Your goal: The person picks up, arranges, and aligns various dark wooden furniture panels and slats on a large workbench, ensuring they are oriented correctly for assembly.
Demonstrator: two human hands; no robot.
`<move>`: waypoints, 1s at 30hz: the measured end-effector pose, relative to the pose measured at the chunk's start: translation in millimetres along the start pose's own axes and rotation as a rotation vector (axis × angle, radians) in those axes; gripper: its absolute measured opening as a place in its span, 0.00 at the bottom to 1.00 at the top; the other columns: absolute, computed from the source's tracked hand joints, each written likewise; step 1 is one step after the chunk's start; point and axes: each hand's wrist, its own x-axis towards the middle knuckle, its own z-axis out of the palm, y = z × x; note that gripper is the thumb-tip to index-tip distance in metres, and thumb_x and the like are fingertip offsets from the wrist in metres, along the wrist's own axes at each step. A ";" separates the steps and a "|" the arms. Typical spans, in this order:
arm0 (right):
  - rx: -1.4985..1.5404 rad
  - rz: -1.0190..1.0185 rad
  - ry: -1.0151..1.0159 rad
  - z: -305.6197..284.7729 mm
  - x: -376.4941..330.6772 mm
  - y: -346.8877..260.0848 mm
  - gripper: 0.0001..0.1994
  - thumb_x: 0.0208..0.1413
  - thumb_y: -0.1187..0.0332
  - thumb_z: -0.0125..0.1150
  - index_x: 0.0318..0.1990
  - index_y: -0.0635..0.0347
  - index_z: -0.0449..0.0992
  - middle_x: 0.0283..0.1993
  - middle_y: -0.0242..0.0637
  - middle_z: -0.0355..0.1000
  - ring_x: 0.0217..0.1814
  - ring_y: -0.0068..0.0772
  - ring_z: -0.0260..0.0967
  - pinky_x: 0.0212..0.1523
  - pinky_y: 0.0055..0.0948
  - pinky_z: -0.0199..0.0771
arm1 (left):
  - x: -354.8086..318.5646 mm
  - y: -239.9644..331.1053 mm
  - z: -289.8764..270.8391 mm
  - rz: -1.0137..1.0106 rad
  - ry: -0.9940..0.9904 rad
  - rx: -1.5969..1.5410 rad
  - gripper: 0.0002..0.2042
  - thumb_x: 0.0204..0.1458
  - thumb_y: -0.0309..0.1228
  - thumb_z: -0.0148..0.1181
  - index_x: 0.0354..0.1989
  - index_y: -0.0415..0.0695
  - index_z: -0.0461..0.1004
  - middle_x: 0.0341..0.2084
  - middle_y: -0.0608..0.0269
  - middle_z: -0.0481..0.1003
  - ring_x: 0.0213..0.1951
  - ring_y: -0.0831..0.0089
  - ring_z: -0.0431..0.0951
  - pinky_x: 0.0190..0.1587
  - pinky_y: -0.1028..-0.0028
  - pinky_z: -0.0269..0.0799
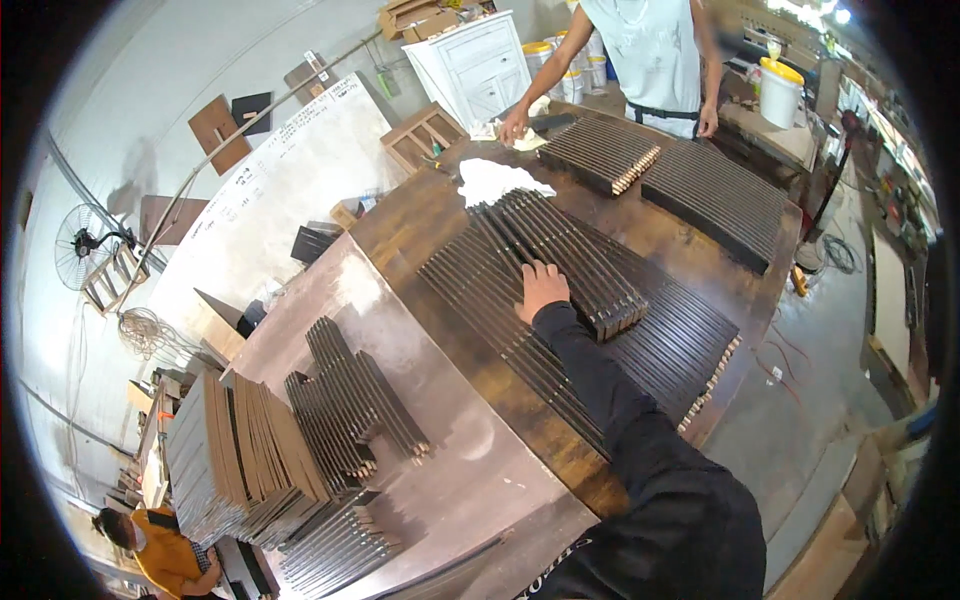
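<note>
My right hand rests at the left side of a raised stack of long dark wooden strips, its fingers bent over the edge strips and its thumb beside them. The stack lies slantwise on a wide layer of similar dark strips, whose pale cut ends show along the right. My right arm, in a black sleeve, reaches in from the lower right and covers part of this layer. My left hand is out of view. A crumpled white cloth lies just past the stack's far end.
Two more groups of dark strips, one left and one right, lie across the brown-stained table. A person stands beyond, one hand near a cloth. On the left, a pinkish tabletop carries smaller strip stacks and brown boards.
</note>
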 end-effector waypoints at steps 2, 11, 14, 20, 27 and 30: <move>-0.056 0.053 -0.119 -2.3 12.5 1.2 0.38 0.40 0.54 0.68 0.58 0.58 0.58 0.57 0.44 0.60 0.59 0.47 0.55 0.55 0.43 0.62 | -1.3 9.6 -2.0 -0.089 -0.018 -0.019 0.24 0.56 0.47 0.43 0.25 0.39 0.77 0.21 0.52 0.75 0.25 0.56 0.74 0.33 0.65 0.69; -0.053 0.175 -0.200 26.7 43.6 -10.2 0.40 0.36 0.62 0.72 0.58 0.60 0.58 0.59 0.47 0.55 0.57 0.49 0.59 0.53 0.40 0.68 | 10.6 79.4 -8.3 0.004 0.057 -0.073 0.26 0.56 0.52 0.44 0.26 0.39 0.75 0.17 0.56 0.71 0.22 0.62 0.70 0.28 0.66 0.64; -0.030 0.164 -0.283 16.6 41.7 -22.3 0.46 0.41 0.63 0.71 0.65 0.60 0.47 0.68 0.50 0.41 0.62 0.56 0.54 0.53 0.43 0.70 | -1.6 63.9 -9.6 0.041 0.107 -0.046 0.26 0.55 0.52 0.45 0.23 0.39 0.75 0.17 0.54 0.72 0.23 0.60 0.71 0.28 0.65 0.64; 0.076 -0.012 -0.257 51.9 51.8 -13.7 0.43 0.42 0.68 0.64 0.67 0.57 0.47 0.68 0.48 0.49 0.59 0.51 0.61 0.56 0.42 0.65 | -14.7 52.4 -9.8 0.007 0.225 -0.041 0.27 0.50 0.55 0.48 0.16 0.41 0.69 0.10 0.62 0.63 0.13 0.67 0.60 0.26 0.68 0.56; 0.530 -0.036 -0.233 54.9 57.0 -32.5 0.37 0.38 0.70 0.62 0.61 0.59 0.57 0.58 0.48 0.64 0.57 0.49 0.64 0.56 0.39 0.64 | 21.2 90.1 -2.6 -0.055 0.198 -0.080 0.27 0.45 0.57 0.49 0.14 0.42 0.70 0.07 0.64 0.57 0.13 0.62 0.62 0.24 0.69 0.56; 0.590 -0.263 -0.209 70.6 24.4 -102.4 0.35 0.37 0.69 0.62 0.58 0.60 0.61 0.57 0.50 0.63 0.58 0.49 0.62 0.56 0.38 0.63 | 6.8 81.5 -3.2 0.003 0.316 -0.015 0.27 0.45 0.57 0.48 0.14 0.41 0.70 0.07 0.63 0.60 0.14 0.63 0.63 0.24 0.69 0.56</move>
